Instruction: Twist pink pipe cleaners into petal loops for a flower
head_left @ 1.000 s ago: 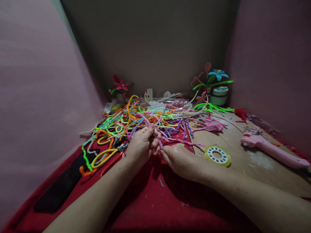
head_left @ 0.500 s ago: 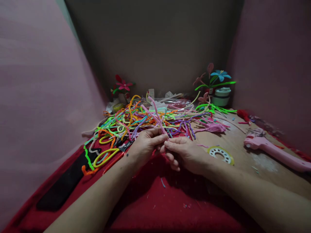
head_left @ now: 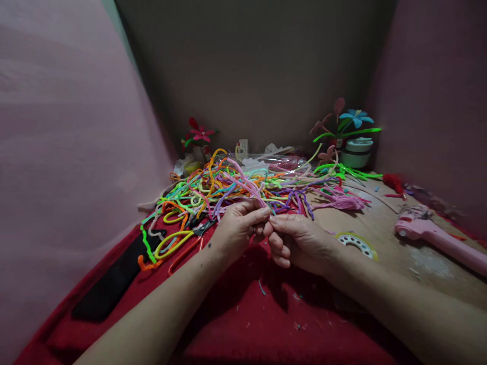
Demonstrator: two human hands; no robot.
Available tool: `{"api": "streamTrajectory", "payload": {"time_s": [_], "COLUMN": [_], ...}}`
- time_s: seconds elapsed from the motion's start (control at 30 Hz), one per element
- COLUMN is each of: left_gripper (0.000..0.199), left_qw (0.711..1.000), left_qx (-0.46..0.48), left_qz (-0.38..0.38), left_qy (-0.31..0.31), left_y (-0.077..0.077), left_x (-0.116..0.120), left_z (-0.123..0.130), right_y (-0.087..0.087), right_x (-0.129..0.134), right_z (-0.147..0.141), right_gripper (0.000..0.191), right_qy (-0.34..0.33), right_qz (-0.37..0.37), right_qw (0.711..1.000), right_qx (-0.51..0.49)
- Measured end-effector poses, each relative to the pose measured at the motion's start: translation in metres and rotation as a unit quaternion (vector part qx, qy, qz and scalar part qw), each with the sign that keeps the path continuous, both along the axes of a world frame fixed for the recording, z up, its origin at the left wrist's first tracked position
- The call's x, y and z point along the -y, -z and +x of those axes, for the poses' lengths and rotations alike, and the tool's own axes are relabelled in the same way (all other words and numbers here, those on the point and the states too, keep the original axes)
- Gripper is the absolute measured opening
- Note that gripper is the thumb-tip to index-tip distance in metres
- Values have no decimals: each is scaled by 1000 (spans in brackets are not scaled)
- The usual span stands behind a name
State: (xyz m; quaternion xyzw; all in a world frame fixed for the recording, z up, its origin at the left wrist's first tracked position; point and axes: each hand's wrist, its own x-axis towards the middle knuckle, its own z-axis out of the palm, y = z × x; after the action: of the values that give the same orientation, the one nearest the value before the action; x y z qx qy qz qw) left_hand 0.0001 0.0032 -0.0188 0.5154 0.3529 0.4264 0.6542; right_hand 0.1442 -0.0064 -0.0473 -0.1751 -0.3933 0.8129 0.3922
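Pink pipe cleaners [head_left: 247, 183] stick up and away from my left hand [head_left: 240, 225], which is closed on them between thumb and fingers. My right hand [head_left: 299, 237] meets it at the lower ends of the stems, with thumb and forefinger pinched together there. The lower ends are mostly hidden by my fingertips. Behind both hands lies a tangled heap of many-coloured pipe cleaners [head_left: 213, 185]. Yellow-handled scissors [head_left: 175, 244] rest to the left of my left hand.
A black flat object [head_left: 114, 281] lies on the red cloth [head_left: 228, 324] at left. To the right are a tape roll [head_left: 357, 245], a pink-handled tool [head_left: 437, 235] and a bundle of pink stems [head_left: 342, 198]. Pipe-cleaner flowers [head_left: 355, 119] and a pale pot [head_left: 356, 152] stand behind.
The whole scene has shifted a little to the right in the view. The pink pipe cleaners lean further to the left and lower; both hands keep their pinch.
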Motion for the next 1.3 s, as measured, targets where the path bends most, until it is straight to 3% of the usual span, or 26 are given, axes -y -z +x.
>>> {"api": "streamTrajectory", "payload": {"time_s": [0.2, 0.4, 0.5, 0.63, 0.73, 0.9, 1.03, 1.3], "left_gripper": [15, 13, 13, 14, 16, 13, 14, 19], "left_qw": [1000, 998, 998, 996, 992, 994, 995, 991], "left_qx": [-2, -38, -36, 8, 23, 3, -30, -58], "left_qz": [7, 37, 31, -1, 10, 33, 48, 56], "left_qy": [-23, -33, -32, -91, -125, -105, -81, -108], "left_y": [0, 4, 3, -3, -6, -1, 2, 3], "left_x": [1, -1, -1, -4, -8, -8, -5, -8], "left_z": [1, 0, 1, -1, -4, -3, -2, -5], "right_y": [-1, -9, -9, -11, -12, -12, -10, -11], "right_x": [0, 4, 5, 7, 9, 9, 7, 8], "right_z": [0, -1, -2, -6, -9, -8, -7, -7], "right_gripper": [28, 25, 26, 25, 24, 19, 18, 18], "right_qy": [66, 167, 167, 185, 169, 167, 170, 155], "right_qz": [104, 185, 181, 150, 137, 123, 108, 82], "right_qw": [984, 930, 923, 915, 924, 948, 947, 956], "right_qx": [131, 270, 297, 327, 313, 242, 252, 234]}}
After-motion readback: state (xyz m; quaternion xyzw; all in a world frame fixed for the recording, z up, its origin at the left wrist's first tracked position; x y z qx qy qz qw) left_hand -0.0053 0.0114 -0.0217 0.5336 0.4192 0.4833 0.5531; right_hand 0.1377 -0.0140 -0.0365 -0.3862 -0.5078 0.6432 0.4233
